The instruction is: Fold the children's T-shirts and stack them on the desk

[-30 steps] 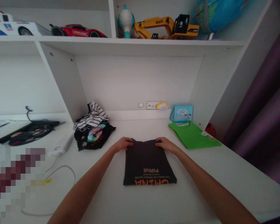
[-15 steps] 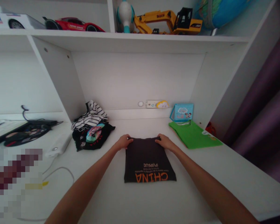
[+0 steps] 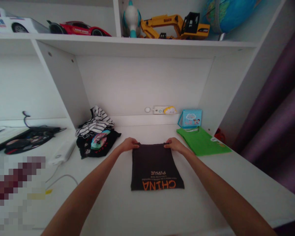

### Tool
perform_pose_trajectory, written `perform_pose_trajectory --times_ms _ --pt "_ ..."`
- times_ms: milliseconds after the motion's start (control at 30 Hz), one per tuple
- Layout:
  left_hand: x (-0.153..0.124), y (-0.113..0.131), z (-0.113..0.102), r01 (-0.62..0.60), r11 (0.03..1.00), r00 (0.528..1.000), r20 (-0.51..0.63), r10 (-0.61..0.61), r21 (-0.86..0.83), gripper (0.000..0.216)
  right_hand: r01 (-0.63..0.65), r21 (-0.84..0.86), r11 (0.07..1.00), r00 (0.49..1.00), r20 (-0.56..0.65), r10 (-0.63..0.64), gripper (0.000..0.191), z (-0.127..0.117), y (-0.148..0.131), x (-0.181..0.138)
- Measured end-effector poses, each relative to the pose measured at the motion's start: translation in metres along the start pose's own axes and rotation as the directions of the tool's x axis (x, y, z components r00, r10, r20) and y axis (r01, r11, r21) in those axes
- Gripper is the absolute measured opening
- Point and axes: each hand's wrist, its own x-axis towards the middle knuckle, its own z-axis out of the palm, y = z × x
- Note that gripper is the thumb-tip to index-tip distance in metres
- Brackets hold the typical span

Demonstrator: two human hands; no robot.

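A folded black T-shirt with orange "CHINA" lettering, upside down to me, lies flat in the middle of the white desk. My left hand pinches its far left corner between thumb and fingers. At the far right corner, my right hand grips the cloth the same way. The far edge is stretched straight between both hands. To the right is a folded green T-shirt. On the left sits a heap of clothes, a black printed garment with a black-and-white striped garment on top.
A blue desk calendar stands behind the green shirt, near a power strip on the back wall. Left are a white box-like device and cables. The shelf overhead bears toy cars, a yellow toy excavator and a globe.
My hands have shifted slightly, with the right thumb now on the shirt's corner. The black shirt stays almost in place, and the whole view has tilted a little.
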Motion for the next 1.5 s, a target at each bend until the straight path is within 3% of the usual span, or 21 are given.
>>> perform_pose_trajectory --times_ms 100,167,233,300,400,500,567,633,667,733,833,900,967,1067,1133,1233,1333,1433,1500 --pt "-0.001 0.020 -0.033 -0.167 0.976 0.983 -0.101 0.153 -0.142 0.031 0.064 0.082 0.995 0.994 -0.090 -0.056 0.016 -0.036 -0.019 -0.005" --pt "-0.004 0.039 -0.057 -0.290 0.939 0.942 -0.226 0.246 -0.184 0.032 0.204 0.115 0.972 0.956 -0.239 -0.172 0.018 -0.067 -0.035 -0.014" --pt "-0.012 0.057 -0.077 -0.382 0.913 0.887 -0.336 0.318 -0.141 0.030 0.392 0.077 0.917 0.842 -0.432 -0.324 0.018 -0.094 -0.051 -0.032" --pt "-0.022 0.069 -0.084 -0.450 0.891 0.836 -0.380 0.396 -0.060 0.026 0.513 -0.051 0.857 0.700 -0.552 -0.452 0.016 -0.104 -0.063 -0.059" --pt "-0.038 0.067 -0.066 -0.480 0.874 0.821 -0.311 0.479 0.080 0.024 0.570 -0.274 0.774 0.605 -0.497 -0.622 0.016 -0.078 -0.071 -0.107" --pt "-0.051 0.043 -0.027 -0.448 0.877 0.873 -0.128 0.471 0.176 0.030 0.639 -0.367 0.676 0.645 -0.224 -0.731 0.026 -0.026 -0.070 -0.154" --pt "-0.059 0.025 -0.005 -0.417 0.884 0.905 0.008 0.425 0.209 0.035 0.728 -0.278 0.626 0.662 0.050 -0.748 0.028 0.001 -0.068 -0.177" --pt "-0.067 0.014 0.004 -0.387 0.894 0.922 0.073 0.380 0.226 0.041 0.762 -0.123 0.636 0.646 0.207 -0.734 0.027 0.010 -0.064 -0.186" --pt "-0.071 0.013 0.004 -0.371 0.901 0.928 0.069 0.365 0.225 0.044 0.744 -0.061 0.665 0.661 0.210 -0.720 0.025 0.008 -0.059 -0.185" --pt "-0.080 0.020 -0.001 -0.345 0.916 0.936 0.007 0.351 0.207 0.045 0.660 -0.021 0.751 0.749 0.103 -0.655 0.024 -0.003 -0.044 -0.171" --pt "-0.100 0.052 -0.003 -0.357 0.920 0.927 -0.056 0.370 0.165 0.034 0.524 -0.099 0.846 0.846 -0.054 -0.531 0.028 -0.017 -0.011 -0.139" --pt "-0.119 0.080 0.008 -0.420 0.893 0.906 0.008 0.424 0.161 0.029 0.473 -0.153 0.868 0.876 -0.024 -0.482 0.029 -0.016 0.009 -0.122" --pt "-0.139 0.103 0.027 -0.497 0.848 0.868 0.132 0.479 0.186 0.037 0.452 -0.184 0.873 0.891 0.043 -0.453 0.030 -0.009 0.021 -0.116" --pt "-0.156 0.115 0.049 -0.523 0.809 0.849 0.255 0.464 0.268 0.033 0.416 -0.241 0.877 0.908 0.046 -0.417 0.031 0.002 0.022 -0.128" --pt "-0.156 0.104 0.051 -0.471 0.813 0.880 0.242 0.408 0.343 0.033 0.388 -0.266 0.882 0.919 0.043 -0.391 0.031 0.005 0.013 -0.148" --pt "-0.142 0.068 0.035 -0.358 0.835 0.933 0.134 0.333 0.418 0.042 0.361 -0.215 0.907 0.932 0.094 -0.349 0.033 0.009 -0.010 -0.188" --pt "-0.122 0.031 0.015 -0.266 0.883 0.962 0.051 0.267 0.386 0.050 0.418 -0.054 0.907 0.887 0.241 -0.394 0.038 0.010 -0.035 -0.221" --pt "-0.110 0.016 0.007 -0.186 0.936 0.980 -0.010 0.198 0.298 0.042 0.490 0.102 0.866 0.805 0.327 -0.495 0.035 0.003 -0.045 -0.217" --pt "-0.108 0.019 0.012 -0.112 0.951 0.987 -0.075 0.140 0.289 0.035 0.487 0.098 0.868 0.836 0.235 -0.495 0.034 -0.002 -0.040 -0.189"
